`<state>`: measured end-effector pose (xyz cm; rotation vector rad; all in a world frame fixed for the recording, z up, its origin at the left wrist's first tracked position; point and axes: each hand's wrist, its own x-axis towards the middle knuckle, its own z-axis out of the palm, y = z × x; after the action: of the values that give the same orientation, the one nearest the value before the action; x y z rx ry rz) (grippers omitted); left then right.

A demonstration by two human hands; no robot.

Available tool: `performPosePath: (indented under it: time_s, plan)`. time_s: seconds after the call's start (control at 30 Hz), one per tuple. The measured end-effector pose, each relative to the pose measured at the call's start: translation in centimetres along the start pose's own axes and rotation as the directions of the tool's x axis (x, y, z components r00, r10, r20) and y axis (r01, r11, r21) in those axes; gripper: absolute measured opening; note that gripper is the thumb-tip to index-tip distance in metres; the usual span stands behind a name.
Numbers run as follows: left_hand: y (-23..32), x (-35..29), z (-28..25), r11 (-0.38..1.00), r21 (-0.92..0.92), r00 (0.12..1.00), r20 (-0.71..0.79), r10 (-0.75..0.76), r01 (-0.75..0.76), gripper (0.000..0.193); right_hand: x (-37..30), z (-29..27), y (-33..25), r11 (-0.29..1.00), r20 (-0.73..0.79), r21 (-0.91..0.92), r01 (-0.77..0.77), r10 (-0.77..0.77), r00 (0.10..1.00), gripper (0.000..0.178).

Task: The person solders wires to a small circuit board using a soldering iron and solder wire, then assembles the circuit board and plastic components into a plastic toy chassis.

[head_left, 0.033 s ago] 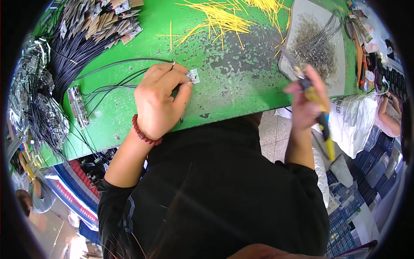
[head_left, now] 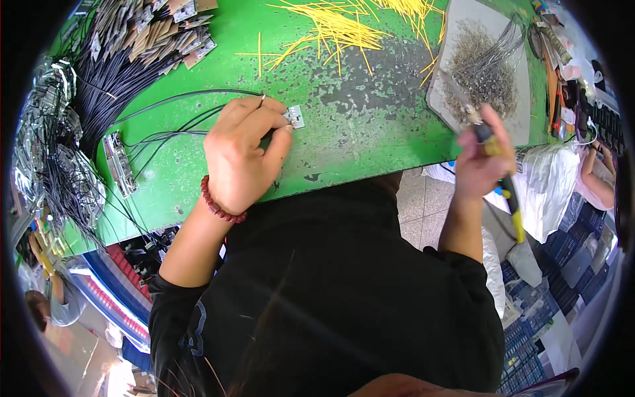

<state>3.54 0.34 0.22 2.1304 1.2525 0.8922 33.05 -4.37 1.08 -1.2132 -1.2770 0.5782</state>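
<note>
My left hand (head_left: 241,142), wearing a red bead bracelet, rests on the green table with its fingertips closed on the edge of a small circuit board (head_left: 297,117). Black cables (head_left: 178,127) run leftward from beneath that hand. A soldering iron (head_left: 516,221) with a yellow and black handle is gripped in my right hand (head_left: 481,169), off the table's front edge. Its metal tip, blurred, points up and left over a pale slab (head_left: 471,14) that carries a heap of grey scraps (head_left: 486,83) and thin wire.
Black cables with brown board pieces (head_left: 149,53) are piled at the far left. Metal parts (head_left: 46,139) lie on the left edge, a metal strip (head_left: 120,164) nearer. Yellow tubes (head_left: 344,30) are scattered along the back. White bags (head_left: 546,192) stand at the right.
My right hand and the soldering iron have shifted a little to the right and toward me. The left hand has barely moved and keeps hold of the circuit board.
</note>
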Motion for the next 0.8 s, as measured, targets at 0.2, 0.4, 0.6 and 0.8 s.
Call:
performPosePath:
  time_s: [0.2,0.4,0.6,0.8]
  plan:
    - [0.3,0.1,0.0,0.998,0.001,0.998,0.024,-0.062,0.062,0.010,-0.1,-3.7,1.9,0.988,-0.378,-0.040,-0.151,0.125,0.917,0.025]
    - [0.8,0.2,-0.1,0.993,0.017,0.992,0.040,-0.118,0.118,0.009,-0.3,-3.3,2.3,0.978,-0.243,-0.090,-0.189,0.163,0.956,0.016]
    - [0.9,0.2,0.0,0.994,0.038,0.994,0.033,-0.104,0.103,0.009,-0.3,-3.3,2.8,0.993,-0.245,-0.080,-0.092,0.070,0.967,0.015]
    - [0.9,0.2,0.0,0.995,0.054,0.996,0.029,-0.082,0.080,0.008,-0.3,-3.6,2.9,0.981,-0.286,-0.116,-0.156,0.117,0.951,0.013]
